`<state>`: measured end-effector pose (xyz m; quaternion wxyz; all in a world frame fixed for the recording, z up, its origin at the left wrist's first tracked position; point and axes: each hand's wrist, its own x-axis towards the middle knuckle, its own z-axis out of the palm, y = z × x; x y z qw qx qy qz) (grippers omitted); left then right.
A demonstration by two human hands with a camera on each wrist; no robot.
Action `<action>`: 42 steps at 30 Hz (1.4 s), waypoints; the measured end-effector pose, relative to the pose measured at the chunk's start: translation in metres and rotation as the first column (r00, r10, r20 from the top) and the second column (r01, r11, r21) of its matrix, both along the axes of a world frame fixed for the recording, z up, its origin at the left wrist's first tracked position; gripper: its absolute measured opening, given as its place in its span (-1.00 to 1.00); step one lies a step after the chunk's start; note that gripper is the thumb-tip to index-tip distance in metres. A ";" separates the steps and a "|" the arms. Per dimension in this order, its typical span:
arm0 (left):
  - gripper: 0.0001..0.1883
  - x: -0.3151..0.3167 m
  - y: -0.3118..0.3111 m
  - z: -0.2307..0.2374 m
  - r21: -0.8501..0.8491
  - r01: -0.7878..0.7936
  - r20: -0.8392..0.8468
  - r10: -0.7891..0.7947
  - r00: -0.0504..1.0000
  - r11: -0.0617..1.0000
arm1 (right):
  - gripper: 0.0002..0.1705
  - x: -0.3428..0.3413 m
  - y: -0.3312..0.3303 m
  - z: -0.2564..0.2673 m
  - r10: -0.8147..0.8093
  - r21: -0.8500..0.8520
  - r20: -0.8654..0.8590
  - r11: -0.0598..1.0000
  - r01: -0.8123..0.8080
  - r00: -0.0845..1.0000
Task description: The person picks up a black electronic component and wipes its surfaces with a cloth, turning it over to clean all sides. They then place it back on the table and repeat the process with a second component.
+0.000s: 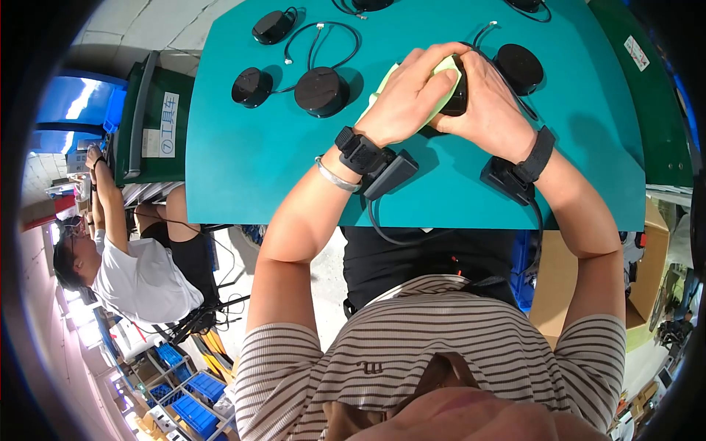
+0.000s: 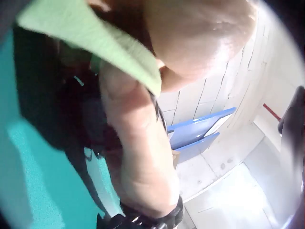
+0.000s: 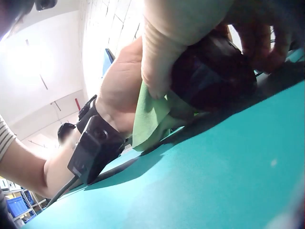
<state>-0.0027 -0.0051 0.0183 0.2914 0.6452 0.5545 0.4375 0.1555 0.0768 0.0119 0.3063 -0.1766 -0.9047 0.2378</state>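
Observation:
In the head view my left hand (image 1: 404, 99) holds a light green cloth (image 3: 148, 121) against a round black unit (image 3: 214, 78). My right hand (image 1: 491, 110) grips the same unit from the right side, its thumb and fingers curled round the casing. Both hands meet over the far middle of the table, and they hide most of the unit in the head view. In the right wrist view it is tilted close over the green surface, with the cloth hanging at its edge. The left wrist view shows the cloth (image 2: 95, 43) draped over the fingers.
Several similar black units lie on the green table (image 1: 250, 169), among them one (image 1: 321, 91) left of my hands and one (image 1: 519, 68) on the right. A looped black cable (image 1: 358, 48) lies behind. Another person (image 1: 143, 272) sits at the left; a cardboard box (image 1: 559, 287) stands at the right.

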 end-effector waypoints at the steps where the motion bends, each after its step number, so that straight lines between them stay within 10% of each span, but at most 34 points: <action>1: -0.51 -0.001 -0.001 -0.001 0.000 -0.002 0.001 0.002 1.000 1.000 | -0.06 0.000 0.000 -0.001 0.002 0.000 0.001 1.000 -0.002 1.000; 14: -0.26 -0.017 -0.004 -0.004 -0.032 0.223 0.114 -0.218 0.969 0.974 | -0.09 0.002 0.001 -0.004 0.053 -0.053 0.007 0.997 -0.052 0.999; 23: -0.43 -0.008 0.000 -0.013 0.074 0.111 0.001 -0.111 0.994 0.991 | -0.02 0.001 0.001 -0.005 0.044 -0.010 0.042 0.999 -0.044 0.998; 42: -0.77 -0.027 0.001 -0.004 -0.125 -0.088 0.416 0.133 0.900 0.988 | -0.06 0.001 0.000 0.000 0.098 0.059 0.126 0.993 -0.106 0.987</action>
